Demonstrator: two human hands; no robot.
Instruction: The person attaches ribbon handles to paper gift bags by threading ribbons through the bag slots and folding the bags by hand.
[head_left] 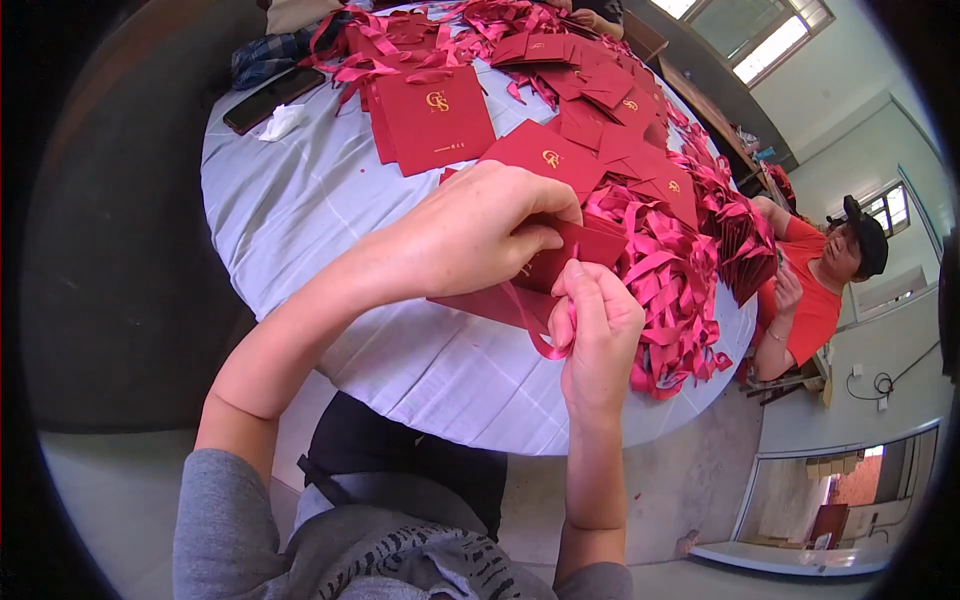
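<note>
Over the near part of the table, my left hand grips the top edge of a dark red paper bag, its fingers partly tucked out of sight behind the edge. My right hand is closed in a pinch on a pink-red ribbon. A loop of that ribbon hangs between the two hands, and a short end pokes up at the right fingertips, close to the bag's face. Part of the bag is hidden by my left hand. Just right of my hands lies a large heap of pink-red ribbons.
A white cloth covers the round table. Finished-looking red bags with gold print lie in stacks across it. A dark phone and a crumpled white tissue rest at the far left. At right sits a person in red.
</note>
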